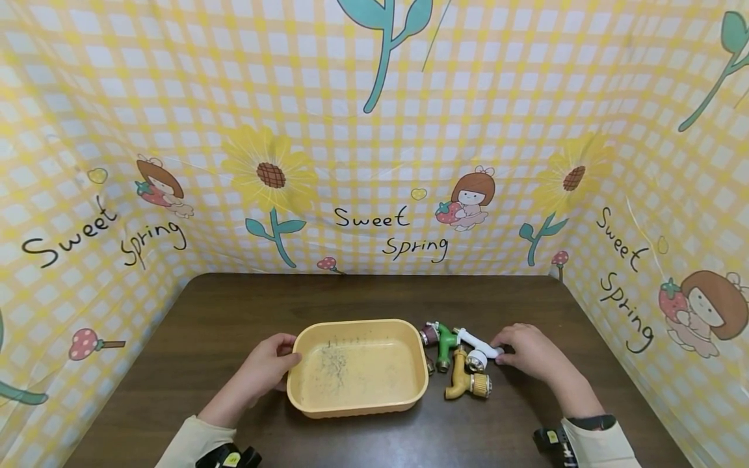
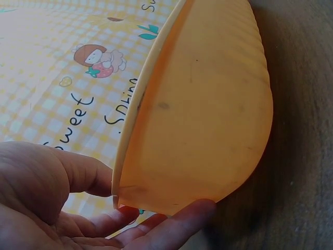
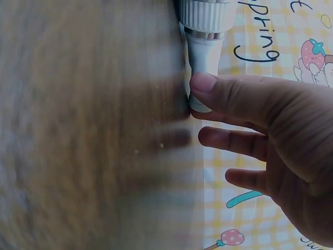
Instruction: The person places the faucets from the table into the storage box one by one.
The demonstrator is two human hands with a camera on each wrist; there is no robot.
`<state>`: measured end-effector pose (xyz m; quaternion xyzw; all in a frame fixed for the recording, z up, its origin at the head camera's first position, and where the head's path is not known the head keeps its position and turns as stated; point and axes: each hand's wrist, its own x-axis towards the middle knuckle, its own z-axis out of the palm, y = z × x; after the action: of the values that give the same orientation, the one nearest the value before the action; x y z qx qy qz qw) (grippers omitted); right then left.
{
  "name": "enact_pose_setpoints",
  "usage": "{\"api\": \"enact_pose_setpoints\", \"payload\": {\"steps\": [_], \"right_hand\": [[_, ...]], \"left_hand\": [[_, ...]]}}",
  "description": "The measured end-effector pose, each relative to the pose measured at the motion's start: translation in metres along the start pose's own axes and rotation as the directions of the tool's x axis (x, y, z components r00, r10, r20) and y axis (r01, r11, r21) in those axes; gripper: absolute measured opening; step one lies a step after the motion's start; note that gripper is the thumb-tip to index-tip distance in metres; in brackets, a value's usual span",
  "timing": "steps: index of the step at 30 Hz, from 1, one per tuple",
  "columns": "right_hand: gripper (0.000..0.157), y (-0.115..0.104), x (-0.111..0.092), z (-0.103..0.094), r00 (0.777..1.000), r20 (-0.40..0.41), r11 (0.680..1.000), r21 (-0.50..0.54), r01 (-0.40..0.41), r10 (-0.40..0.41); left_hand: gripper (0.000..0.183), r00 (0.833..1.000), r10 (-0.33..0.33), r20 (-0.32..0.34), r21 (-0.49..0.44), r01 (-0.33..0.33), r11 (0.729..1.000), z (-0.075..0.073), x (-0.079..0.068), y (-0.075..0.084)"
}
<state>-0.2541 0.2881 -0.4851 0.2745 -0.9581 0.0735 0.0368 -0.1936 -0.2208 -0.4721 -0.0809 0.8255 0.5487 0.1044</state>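
A yellow plastic basin (image 1: 359, 383) sits on the brown table, with dark specks inside it. At its left end my left hand (image 1: 272, 364) holds the rim, thumb over the edge and fingers along the outer wall; the left wrist view shows that wall of the basin (image 2: 208, 114) up close. To the right of the basin lies a small cluster of taps. My right hand (image 1: 529, 348) pinches the end of a white tap (image 1: 476, 341) between thumb and forefinger. In the right wrist view, the ribbed white part of this tap (image 3: 205, 15) points away from the hand.
Beside the white tap lie a green tap (image 1: 446, 344), a yellow tap (image 1: 462, 377) and a dark purple piece (image 1: 430, 335) close to the basin's right rim. Yellow checked cloth (image 1: 374, 162) with printed figures stands around the back and sides of the table (image 1: 234, 305).
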Motion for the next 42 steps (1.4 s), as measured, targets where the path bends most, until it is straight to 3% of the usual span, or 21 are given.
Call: {"api": "enact_pose_setpoints", "payload": {"steps": [22,29,38,42], "right_hand": [[0.017,0.0,-0.003,-0.004,0.992,-0.117,0.999,-0.023,0.041,-0.044],[0.017,0.001,-0.004,-0.007,0.989,-0.137,0.998,0.015,0.064,-0.062],[0.021,0.011,-0.002,-0.004,0.951,-0.262,0.98,0.072,0.188,-0.163],[0.022,0.014,-0.002,-0.003,0.946,-0.28,0.975,0.095,0.199,-0.166]], "left_hand": [[0.037,1.0,-0.011,-0.009,0.022,0.012,1.0,0.001,0.0,0.001],[0.037,1.0,-0.009,-0.01,0.02,0.009,1.0,0.001,0.001,0.0],[0.037,1.0,-0.012,-0.006,0.012,0.012,1.0,0.001,0.0,0.001],[0.037,1.0,-0.014,-0.005,0.011,0.014,1.0,0.001,0.0,0.002]]}}
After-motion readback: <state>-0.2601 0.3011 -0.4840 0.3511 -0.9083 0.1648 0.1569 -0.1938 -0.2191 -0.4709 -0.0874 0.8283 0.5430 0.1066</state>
